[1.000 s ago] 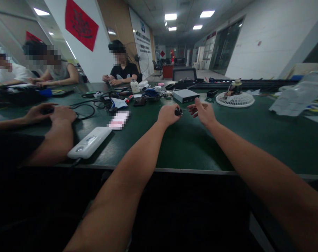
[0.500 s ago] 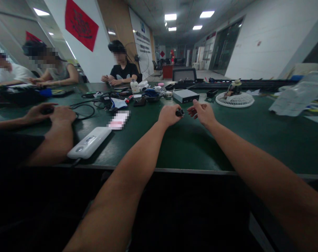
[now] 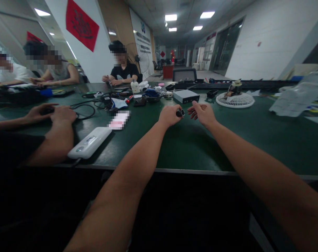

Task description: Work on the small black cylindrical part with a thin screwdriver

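My left hand (image 3: 169, 115) is closed round a small black cylinder (image 3: 180, 113), whose round end with a pale rim points toward my other hand. Just to the right, my right hand (image 3: 202, 112) has its thumb raised and its fingers bent together. A thin line shows between its fingertips and the cylinder; whatever the fingers pinch is too small to make out. Both hands are over the green tabletop (image 3: 190, 147). Behind them lies a grey box (image 3: 186, 96) with a dark front.
A white power strip (image 3: 90, 142) and a blurred phone-like rectangle (image 3: 119, 120) lie to the left, near a co-worker's hands (image 3: 61, 114). A white fan grille (image 3: 235, 99) with a motor sits at the back right, and clear plastic wrap (image 3: 297, 94) is farther right. Small parts and cables line the back.
My hands stay almost where they were. A thin line between the right fingertips and the cylinder is now a little clearer.
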A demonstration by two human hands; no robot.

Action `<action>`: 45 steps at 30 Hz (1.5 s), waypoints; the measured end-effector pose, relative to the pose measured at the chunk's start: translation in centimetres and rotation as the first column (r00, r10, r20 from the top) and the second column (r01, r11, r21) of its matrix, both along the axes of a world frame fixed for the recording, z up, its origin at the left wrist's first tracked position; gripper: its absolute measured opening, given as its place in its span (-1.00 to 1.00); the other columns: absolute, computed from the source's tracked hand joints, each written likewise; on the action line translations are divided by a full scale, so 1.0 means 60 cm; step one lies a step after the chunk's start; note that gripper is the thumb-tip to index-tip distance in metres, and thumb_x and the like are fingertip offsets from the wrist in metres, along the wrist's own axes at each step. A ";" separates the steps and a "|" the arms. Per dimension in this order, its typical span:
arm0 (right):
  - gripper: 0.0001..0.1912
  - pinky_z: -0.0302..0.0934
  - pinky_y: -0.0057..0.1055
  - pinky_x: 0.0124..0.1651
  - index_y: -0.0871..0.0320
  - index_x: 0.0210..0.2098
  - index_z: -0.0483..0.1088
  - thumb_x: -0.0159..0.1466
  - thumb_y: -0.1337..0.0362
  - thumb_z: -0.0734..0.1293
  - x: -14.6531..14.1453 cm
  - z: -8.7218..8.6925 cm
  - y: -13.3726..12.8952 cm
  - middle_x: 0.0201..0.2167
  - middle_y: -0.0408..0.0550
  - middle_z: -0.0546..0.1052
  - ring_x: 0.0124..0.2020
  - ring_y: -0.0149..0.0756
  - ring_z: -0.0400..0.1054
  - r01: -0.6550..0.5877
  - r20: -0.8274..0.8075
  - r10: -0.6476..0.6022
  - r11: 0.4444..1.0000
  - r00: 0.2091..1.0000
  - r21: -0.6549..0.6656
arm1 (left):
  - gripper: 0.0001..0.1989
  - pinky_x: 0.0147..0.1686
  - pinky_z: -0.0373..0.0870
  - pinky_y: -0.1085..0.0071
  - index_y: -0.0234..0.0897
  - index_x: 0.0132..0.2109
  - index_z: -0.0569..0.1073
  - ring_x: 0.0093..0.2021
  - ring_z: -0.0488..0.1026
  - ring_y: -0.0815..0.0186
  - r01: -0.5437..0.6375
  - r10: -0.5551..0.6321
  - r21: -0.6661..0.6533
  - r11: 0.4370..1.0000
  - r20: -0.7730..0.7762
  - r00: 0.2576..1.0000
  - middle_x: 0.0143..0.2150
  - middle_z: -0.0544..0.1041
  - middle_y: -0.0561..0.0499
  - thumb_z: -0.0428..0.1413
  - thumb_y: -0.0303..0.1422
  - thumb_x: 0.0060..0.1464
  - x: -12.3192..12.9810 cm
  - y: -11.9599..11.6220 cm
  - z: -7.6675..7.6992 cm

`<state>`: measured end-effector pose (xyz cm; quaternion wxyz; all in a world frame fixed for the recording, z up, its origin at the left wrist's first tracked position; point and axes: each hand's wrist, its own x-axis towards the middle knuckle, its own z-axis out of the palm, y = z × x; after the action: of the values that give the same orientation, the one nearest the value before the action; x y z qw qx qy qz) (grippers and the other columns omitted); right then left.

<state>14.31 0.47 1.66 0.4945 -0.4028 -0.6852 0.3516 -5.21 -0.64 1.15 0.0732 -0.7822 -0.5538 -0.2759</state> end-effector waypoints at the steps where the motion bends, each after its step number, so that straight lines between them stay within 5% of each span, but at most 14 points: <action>1: -0.30 0.35 -0.35 -0.49 0.19 -0.38 0.54 0.29 -0.36 0.24 0.000 0.000 0.000 -0.42 0.11 0.63 -0.54 -0.28 0.47 -0.011 0.000 0.011 1.000 1.000 -0.004 | -0.67 0.01 0.41 0.19 -0.18 -0.01 0.56 -0.07 0.56 0.08 -0.001 0.001 0.005 1.000 0.003 1.000 -0.15 0.66 -0.10 0.31 -0.23 0.07 -0.001 0.000 0.000; 13: -0.36 0.22 -0.41 -0.57 0.19 -0.40 0.54 0.31 -0.29 0.29 -0.003 -0.002 -0.003 -0.45 0.09 0.62 -0.60 -0.35 0.42 -0.111 -0.072 0.110 0.994 0.991 -0.014 | -0.70 0.02 0.40 0.18 -0.16 -0.03 0.59 -0.08 0.57 0.08 0.012 -0.012 0.027 1.000 -0.017 1.000 -0.16 0.66 -0.09 0.29 -0.24 0.07 -0.002 0.002 -0.001; 22: -0.42 0.25 -0.41 -0.56 0.19 -0.41 0.52 0.34 -0.22 0.29 -0.004 -0.001 -0.001 -0.51 0.05 0.59 -0.60 -0.35 0.42 -0.002 -0.058 0.005 0.998 0.998 0.055 | -0.69 -0.01 0.42 0.22 -0.18 -0.03 0.61 -0.09 0.57 0.10 0.064 -0.065 -0.016 0.998 -0.022 0.998 -0.17 0.66 -0.08 0.29 -0.26 0.06 0.001 0.001 -0.002; 45: -0.43 0.24 -0.44 -0.60 0.22 -0.50 0.51 0.35 -0.14 0.30 -0.003 -0.008 0.003 -0.56 0.08 0.59 -0.66 -0.36 0.41 -0.014 0.016 0.013 0.999 1.000 0.048 | -0.69 -0.03 0.45 0.21 -0.17 -0.05 0.60 -0.11 0.58 0.09 0.043 -0.043 0.000 0.999 -0.032 0.999 -0.18 0.67 -0.07 0.31 -0.26 0.02 0.002 0.002 -0.007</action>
<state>14.13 0.62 1.19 0.4963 -0.3888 -0.7000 0.3353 -5.10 -0.52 0.73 0.0764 -0.7981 -0.5357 -0.2650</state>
